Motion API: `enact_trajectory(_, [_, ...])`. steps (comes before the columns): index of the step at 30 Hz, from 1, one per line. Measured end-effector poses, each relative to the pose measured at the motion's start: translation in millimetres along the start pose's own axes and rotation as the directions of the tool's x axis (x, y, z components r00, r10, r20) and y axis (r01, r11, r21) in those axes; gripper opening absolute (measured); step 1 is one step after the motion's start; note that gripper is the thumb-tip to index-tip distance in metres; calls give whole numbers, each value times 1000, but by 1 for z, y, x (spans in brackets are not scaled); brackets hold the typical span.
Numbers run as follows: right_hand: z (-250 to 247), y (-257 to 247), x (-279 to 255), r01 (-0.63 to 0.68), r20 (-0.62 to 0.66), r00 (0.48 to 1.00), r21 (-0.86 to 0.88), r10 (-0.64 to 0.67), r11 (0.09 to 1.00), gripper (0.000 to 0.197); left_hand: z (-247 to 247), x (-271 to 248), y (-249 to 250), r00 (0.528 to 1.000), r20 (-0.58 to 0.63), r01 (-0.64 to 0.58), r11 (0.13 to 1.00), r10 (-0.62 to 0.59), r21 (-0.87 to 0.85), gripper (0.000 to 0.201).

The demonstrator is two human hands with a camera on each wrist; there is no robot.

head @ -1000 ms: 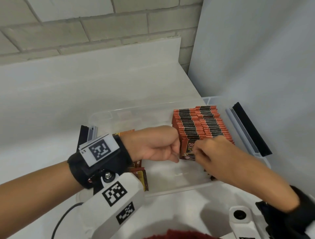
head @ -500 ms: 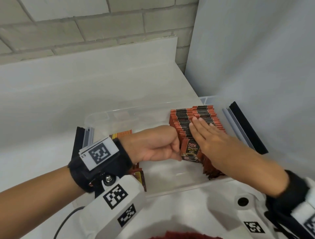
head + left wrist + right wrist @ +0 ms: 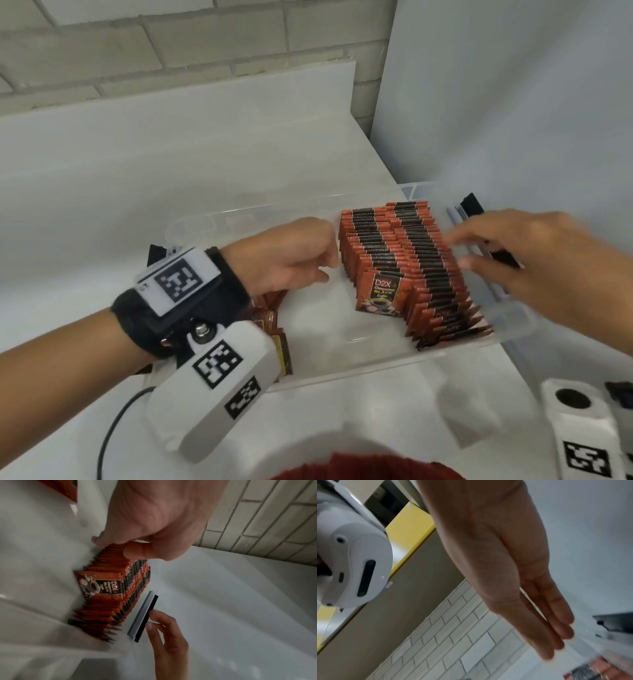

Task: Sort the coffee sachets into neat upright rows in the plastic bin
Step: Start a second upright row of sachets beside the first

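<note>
Two upright rows of red-and-black coffee sachets (image 3: 394, 253) fill the right half of the clear plastic bin (image 3: 342, 373). The front sachet (image 3: 380, 294) shows its D2X label. My left hand (image 3: 298, 253) is curled into a fist against the left side of the rows; in the left wrist view its thumb and fingertips (image 3: 130, 553) touch the sachet edges (image 3: 120, 582). My right hand (image 3: 462, 250) hovers with straight fingers over the bin's right rim, holding nothing. The right wrist view shows those flat fingers (image 3: 556, 635) above the sachets (image 3: 590, 672).
Loose sachets (image 3: 274, 322) lie in the bin's left end, partly hidden under my left wrist. Black-and-grey latches sit on the right (image 3: 472, 205) and left (image 3: 157, 250) rims. The bin stands on a white counter in a corner, with a brick wall behind and a white panel at right.
My right hand went from pinching the front sachets to lying flat on the rows, then lifted off and moved right over the rim. The left fist stayed against the rows.
</note>
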State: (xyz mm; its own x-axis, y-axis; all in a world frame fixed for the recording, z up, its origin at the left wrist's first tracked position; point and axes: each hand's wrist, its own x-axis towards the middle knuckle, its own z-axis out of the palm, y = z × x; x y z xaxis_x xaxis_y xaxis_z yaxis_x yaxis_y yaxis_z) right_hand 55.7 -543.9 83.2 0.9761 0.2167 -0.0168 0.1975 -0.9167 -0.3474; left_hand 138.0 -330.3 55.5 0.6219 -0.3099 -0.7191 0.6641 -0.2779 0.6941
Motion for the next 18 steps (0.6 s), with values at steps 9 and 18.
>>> enact_trajectory(9, [12,10,-15,35,379,925,-91,2,995,18,19,-11,-13,895,405,37,937,-186,349,55])
enact_trajectory(18, [12,-1,-9,-44,401,910,-167,108,985,18,37,11,-22,902,375,68,928,-213,365,63])
